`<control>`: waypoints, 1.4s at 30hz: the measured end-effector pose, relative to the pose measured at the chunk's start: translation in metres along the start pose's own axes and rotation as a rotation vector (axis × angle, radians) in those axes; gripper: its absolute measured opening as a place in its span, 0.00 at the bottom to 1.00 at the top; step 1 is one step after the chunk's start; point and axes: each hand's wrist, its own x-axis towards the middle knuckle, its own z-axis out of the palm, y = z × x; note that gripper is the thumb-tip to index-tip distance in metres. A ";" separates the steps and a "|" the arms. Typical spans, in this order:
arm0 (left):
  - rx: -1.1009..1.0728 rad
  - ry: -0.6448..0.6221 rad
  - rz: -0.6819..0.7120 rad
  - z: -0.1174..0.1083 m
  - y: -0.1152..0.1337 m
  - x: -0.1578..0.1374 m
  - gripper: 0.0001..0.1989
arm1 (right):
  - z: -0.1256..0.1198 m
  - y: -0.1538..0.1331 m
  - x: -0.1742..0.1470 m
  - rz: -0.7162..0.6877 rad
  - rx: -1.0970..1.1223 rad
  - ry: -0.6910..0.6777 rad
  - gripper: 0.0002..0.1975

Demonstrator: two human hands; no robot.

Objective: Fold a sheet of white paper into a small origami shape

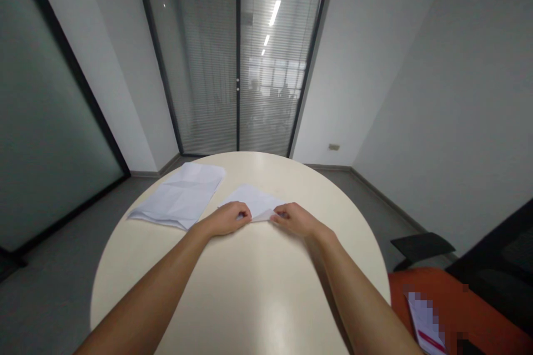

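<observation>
A white sheet of paper (250, 195) lies on the round table, its near edge turned up in a narrow fold. My left hand (230, 218) pinches that edge at its left end, thumb and fingers closed together. At the right end of the same edge, my right hand (293, 218) is closed on the paper in a similar pinch. Parts of the sheet are hidden under both hands. To the left of it rests a stack of creased white papers (183, 191), apart from my hands.
The cream round table (250, 283) fills the middle. An orange chair (466, 310) with a black armrest (423, 247) stands at the right, with a partly blurred white-and-red item on its seat. Glass panels with blinds (212, 66) and white walls stand beyond the table.
</observation>
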 end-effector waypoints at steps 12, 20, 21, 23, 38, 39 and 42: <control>0.119 0.170 0.050 0.012 -0.012 0.003 0.09 | 0.011 0.010 0.008 0.001 -0.014 0.155 0.13; 0.212 0.190 0.015 0.017 -0.009 0.004 0.07 | 0.014 0.010 0.011 0.081 -0.057 0.188 0.15; 0.220 0.187 0.009 0.018 -0.008 0.004 0.07 | 0.015 0.009 0.012 0.087 -0.057 0.189 0.16; 0.235 0.181 -0.016 0.020 -0.008 0.005 0.08 | 0.016 0.009 0.012 0.098 -0.058 0.189 0.17; 0.281 0.130 -0.145 0.023 0.004 0.002 0.08 | 0.019 0.013 0.017 0.095 -0.191 0.162 0.19; 0.282 0.131 -0.138 0.025 0.003 0.002 0.09 | 0.018 0.012 0.017 0.097 -0.214 0.152 0.19; 0.323 0.134 -0.138 0.029 0.000 0.002 0.14 | 0.016 0.005 0.016 0.093 -0.296 0.164 0.18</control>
